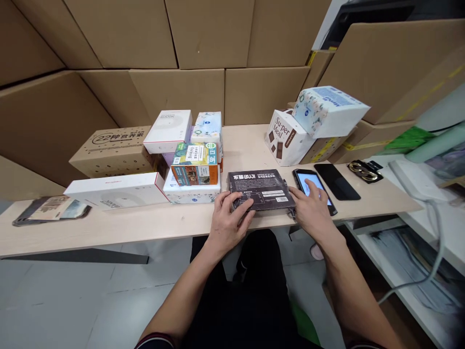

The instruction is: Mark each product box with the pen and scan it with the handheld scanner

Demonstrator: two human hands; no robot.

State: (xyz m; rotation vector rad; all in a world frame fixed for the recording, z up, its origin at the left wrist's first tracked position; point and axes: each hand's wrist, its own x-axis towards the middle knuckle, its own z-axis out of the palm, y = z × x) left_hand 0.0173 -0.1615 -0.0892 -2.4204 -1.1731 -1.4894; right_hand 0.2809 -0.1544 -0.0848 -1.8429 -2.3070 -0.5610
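Observation:
A flat dark box (259, 191) with white print and a barcode lies near the table's front edge, in front of me. My left hand (230, 218) grips its front left corner, with fingers along the left side and across the printed top. At the box's right edge, the thumb of my right hand (312, 208) touches or nearly touches it. The other fingers of that hand are spread over the lit screen of a phone-like device (314, 184). Something small and dark, partly hidden, sits between the box and my right hand.
Stacked at left are white boxes (169, 128), a Binking box (196, 165), tissue packs (194, 194) and a brown carton (109, 152). A Su-per Meal box (286, 138) and a floral pack (329, 111) stand back right. A black phone (337, 182) lies right. Cardboard (178, 92) walls the back.

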